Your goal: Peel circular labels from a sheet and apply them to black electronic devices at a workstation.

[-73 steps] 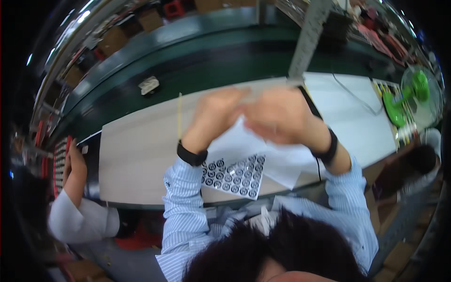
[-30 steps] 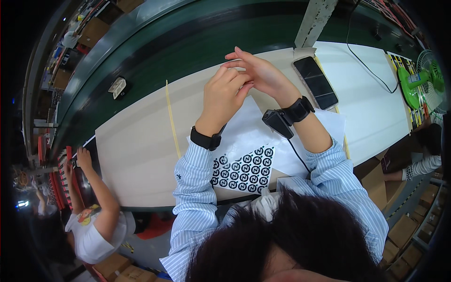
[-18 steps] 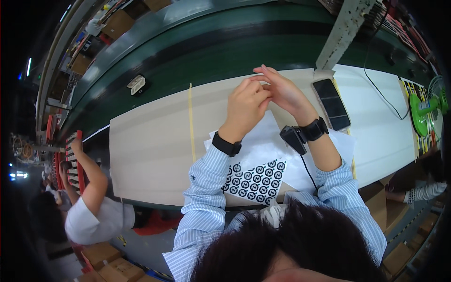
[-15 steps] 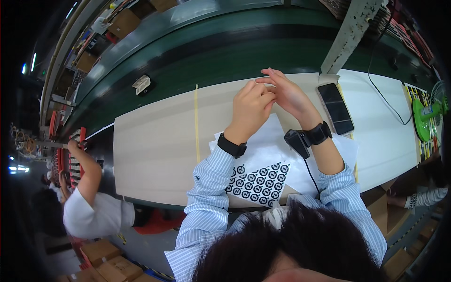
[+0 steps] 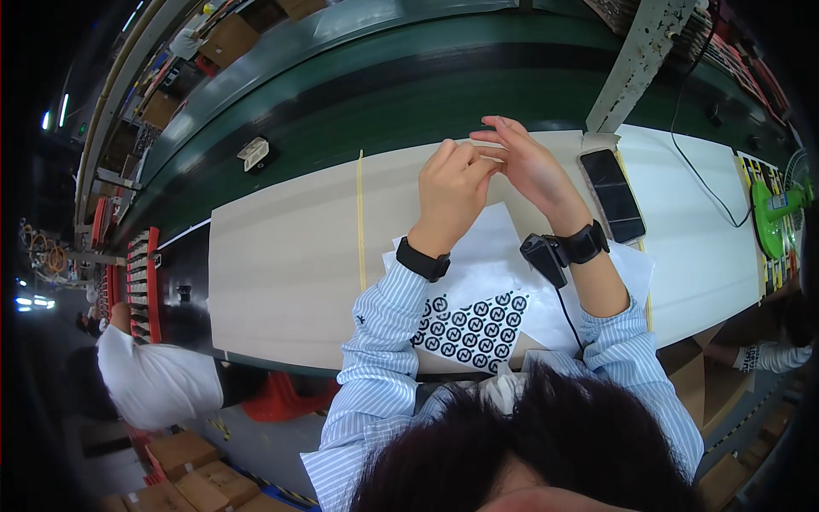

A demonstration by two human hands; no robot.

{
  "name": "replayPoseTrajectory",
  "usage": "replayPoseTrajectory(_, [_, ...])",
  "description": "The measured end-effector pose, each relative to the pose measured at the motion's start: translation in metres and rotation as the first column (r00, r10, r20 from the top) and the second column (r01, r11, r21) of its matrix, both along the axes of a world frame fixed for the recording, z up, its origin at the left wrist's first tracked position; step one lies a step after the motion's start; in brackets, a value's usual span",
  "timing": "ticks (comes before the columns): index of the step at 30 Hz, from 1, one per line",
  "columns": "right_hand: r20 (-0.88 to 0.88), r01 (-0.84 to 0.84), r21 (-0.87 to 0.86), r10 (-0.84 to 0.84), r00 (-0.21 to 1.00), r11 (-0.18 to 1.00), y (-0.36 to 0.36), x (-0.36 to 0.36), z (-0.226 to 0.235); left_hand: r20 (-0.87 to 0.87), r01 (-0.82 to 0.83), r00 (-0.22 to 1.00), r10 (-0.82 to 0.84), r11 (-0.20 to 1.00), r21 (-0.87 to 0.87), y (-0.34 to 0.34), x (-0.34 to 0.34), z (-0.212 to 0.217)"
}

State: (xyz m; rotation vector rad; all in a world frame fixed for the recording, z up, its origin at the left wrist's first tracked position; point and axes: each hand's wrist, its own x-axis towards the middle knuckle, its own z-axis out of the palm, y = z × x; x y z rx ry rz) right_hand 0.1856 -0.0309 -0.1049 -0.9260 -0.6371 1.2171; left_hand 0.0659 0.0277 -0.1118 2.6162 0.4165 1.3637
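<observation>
Above the table's far half, my two hands meet fingertip to fingertip. My left hand (image 5: 452,189) is closed, its fingers curled in a pinch against the fingers of my right hand; anything small between them is hidden. My right hand (image 5: 543,183) has its fingers stretched out, the index finger pointing up and left. Below the hands lies a sheet of round black-and-white stickers (image 5: 471,334), near the table's front edge. White glossy paper (image 5: 490,247) lies flat beyond it, partly under my forearms. Each wrist wears a black band; a small black device with a cable sits by the right one.
A black phone (image 5: 612,194) lies right of my right hand. A metal post (image 5: 636,72) rises behind it. Farther right stands a green fan (image 5: 770,218). Beyond the table (image 5: 281,256) runs a dark green conveyor (image 5: 358,107) carrying a small white tray (image 5: 253,154). A co-worker (image 5: 162,375) sits at left.
My hands stay joined and have shifted only slightly, the right fingers lifting a little. At left, the co-worker has leaned away and lowered an arm.
</observation>
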Motion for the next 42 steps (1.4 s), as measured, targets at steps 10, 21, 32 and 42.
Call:
replayPoseTrajectory(10, [-0.001,0.021,0.004,-0.021,1.000,1.000,-0.002,-0.005,0.006,0.039,-0.012,0.999,0.012,1.000,0.021,0.003,-0.001,0.002])
replayPoseTrajectory(21, [-0.009,0.001,0.058,0.000,1.000,0.998,-0.006,-0.007,0.010,0.130,-0.008,0.991,-0.009,0.992,0.123,0.005,-0.001,0.004])
replayPoseTrajectory(32, [0.299,0.064,0.005,-0.063,0.952,0.998,-0.010,-0.003,0.021,-0.033,-0.068,0.997,0.072,0.993,0.093,0.004,0.001,0.003])
replayPoseTrajectory(42, [0.535,0.005,-0.057,0.026,0.844,0.998,-0.015,-0.001,0.024,-0.168,-0.031,0.984,0.052,0.992,0.123,0.000,-0.001,-0.003])
